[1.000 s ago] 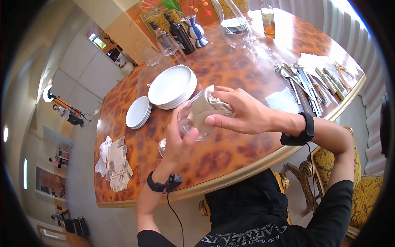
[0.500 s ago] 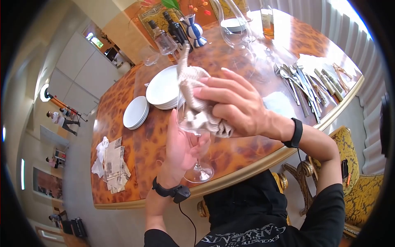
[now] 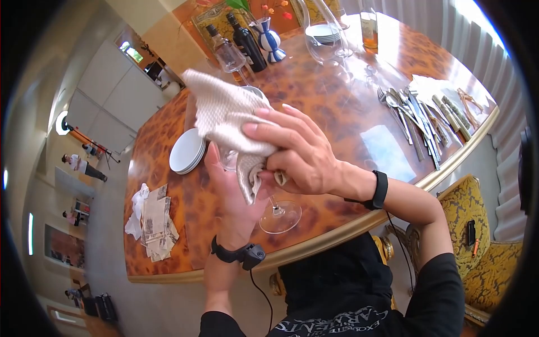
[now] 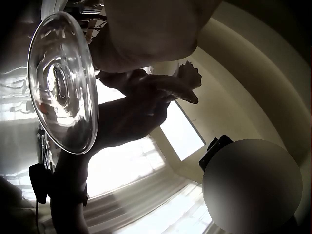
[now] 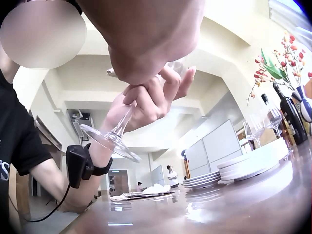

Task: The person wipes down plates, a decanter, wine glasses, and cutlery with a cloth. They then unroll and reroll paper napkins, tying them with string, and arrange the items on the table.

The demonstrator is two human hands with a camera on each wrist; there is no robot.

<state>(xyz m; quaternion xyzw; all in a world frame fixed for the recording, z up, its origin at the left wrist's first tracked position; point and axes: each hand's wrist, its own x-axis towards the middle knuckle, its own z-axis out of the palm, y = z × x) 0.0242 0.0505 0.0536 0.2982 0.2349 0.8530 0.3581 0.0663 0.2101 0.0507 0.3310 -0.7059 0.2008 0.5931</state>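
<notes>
1. Left of the wine glass (image 3: pixel 279 219), near the table's (image 3: pixel 297 81) edge, lie overlapping printed paper sheets (image 3: pixel 156 222), with a crumpled white tissue (image 3: pixel 137 210) beside them.
2. Left of the wine glass and farther from the person stands a stack of small white plates (image 3: pixel 187 150).
3. A pale textured cloth (image 3: pixel 224 109) covers much of the wine glass's bowl, one end flaring up and left beyond it.
4. The left hand (image 3: pixel 238 188) is around the wine glass just above its foot, fingers curled about the stem and lower bowl; the exact hold is partly hidden by the cloth.
5. Well beyond the wine glass stand two dark bottles (image 3: pixel 248 45), a blue-and-white vase (image 3: pixel 270 42) and, in front of the bottles, a clear goblet (image 3: pixel 230 59).
6. The wine glass itself is tilted and held clear of the table, its foot protruding from the left hand on the person's side.
7. The right hand (image 3: pixel 300 151) is at the wine glass's right, pinching the cloth, its longer fingers laid over the fabric.
8. Right of the wine glass, a clear decanter (image 3: pixel 323 45) and an amber bottle (image 3: pixel 369 31) stand far off; nearer are a pale blue sheet (image 3: pixel 387 151) and a spread of cutlery (image 3: pixel 412 121).
</notes>
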